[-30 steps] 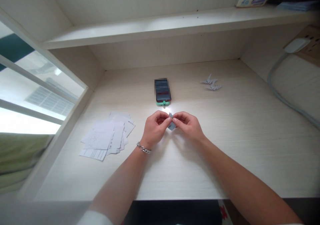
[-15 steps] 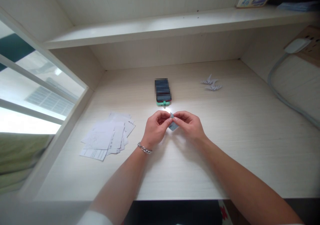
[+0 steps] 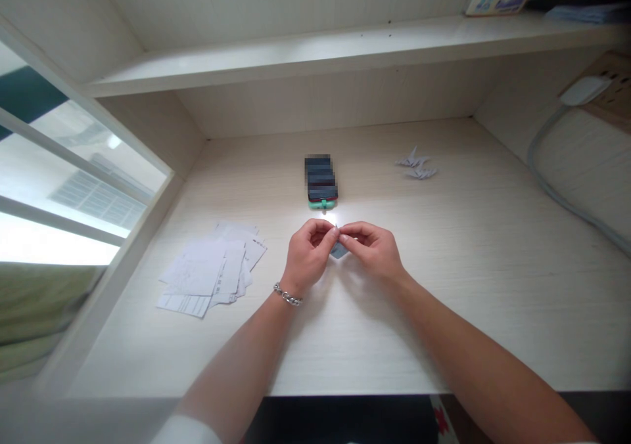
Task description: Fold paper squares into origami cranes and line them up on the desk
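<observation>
Between my two hands is a small piece of folded paper point(image 3: 338, 251), greyish in shadow, with a thin tip pointing away from me. My left hand point(image 3: 309, 253) pinches its left side between thumb and fingers. From the right, my right hand point(image 3: 372, 248) pinches it too, so the thumbs nearly meet over it. The fingers hide most of the upper part of the paper. Just beyond my hands lies a phone point(image 3: 321, 178) with a green edge at its near end. Folded paper cranes point(image 3: 418, 165) rest farther back on the right.
A loose pile of paper pieces point(image 3: 207, 266) lies on the desk point(image 3: 493, 247) to the left. Overhead a shelf point(image 3: 315, 63) crosses the back. On the right wall, a white plug point(image 3: 585, 91) with a grey cable point(image 3: 547, 188) sits in a socket panel. A window is at left.
My fingertips have closed in over the folded paper, and less of its upper part shows. Both hands stay in nearly the same place.
</observation>
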`<state>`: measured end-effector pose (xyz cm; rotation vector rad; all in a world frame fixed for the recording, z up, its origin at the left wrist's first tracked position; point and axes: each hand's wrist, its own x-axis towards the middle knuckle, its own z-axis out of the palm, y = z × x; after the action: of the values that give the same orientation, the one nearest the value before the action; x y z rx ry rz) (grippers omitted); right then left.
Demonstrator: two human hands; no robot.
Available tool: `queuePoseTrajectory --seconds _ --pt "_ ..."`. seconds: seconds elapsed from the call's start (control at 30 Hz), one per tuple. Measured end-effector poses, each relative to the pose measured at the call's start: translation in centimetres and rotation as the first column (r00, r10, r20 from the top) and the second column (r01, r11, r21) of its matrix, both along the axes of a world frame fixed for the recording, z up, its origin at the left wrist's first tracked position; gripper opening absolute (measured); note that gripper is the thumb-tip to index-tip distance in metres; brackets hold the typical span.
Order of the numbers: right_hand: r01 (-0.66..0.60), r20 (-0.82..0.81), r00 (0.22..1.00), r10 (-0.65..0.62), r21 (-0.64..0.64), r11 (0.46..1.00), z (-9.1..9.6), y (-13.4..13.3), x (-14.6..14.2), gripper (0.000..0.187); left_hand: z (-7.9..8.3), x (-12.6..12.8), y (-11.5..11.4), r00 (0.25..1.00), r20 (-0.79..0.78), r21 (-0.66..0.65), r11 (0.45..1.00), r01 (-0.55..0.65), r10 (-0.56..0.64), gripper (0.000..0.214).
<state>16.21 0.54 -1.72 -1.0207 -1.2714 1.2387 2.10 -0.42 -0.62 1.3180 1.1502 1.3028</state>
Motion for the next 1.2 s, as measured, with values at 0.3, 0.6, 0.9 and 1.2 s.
queuePoseTrajectory --seconds 0.3,0.6,0.9,1.2 --pt "0.023 -0.041 0.999 -0.024 -0.027 0.999 0.4 -0.39 -0.34 0.018 0.04 0.02 0.08 0.997 0.078 0.001 1.0 -0.01 0.01 0.02" --pt "0.045 -0.085 0.995 -0.047 -0.033 0.998 0.25 -0.48 -0.43 0.014 -0.49 0.39 0.08 0.99 0.136 -0.022 0.999 -0.046 0.048 0.021" --pt "0.048 -0.11 0.993 -0.053 -0.043 0.998 0.18 -0.49 -0.58 0.014 -0.28 0.67 -0.12 0.993 0.097 0.005 0.997 -0.072 0.071 0.019" --pt "0.066 -0.13 0.989 -0.076 -0.076 0.995 0.16 -0.46 -0.71 0.023 -0.15 0.72 -0.17 0.975 0.204 -0.01 0.996 -0.089 0.089 0.025"
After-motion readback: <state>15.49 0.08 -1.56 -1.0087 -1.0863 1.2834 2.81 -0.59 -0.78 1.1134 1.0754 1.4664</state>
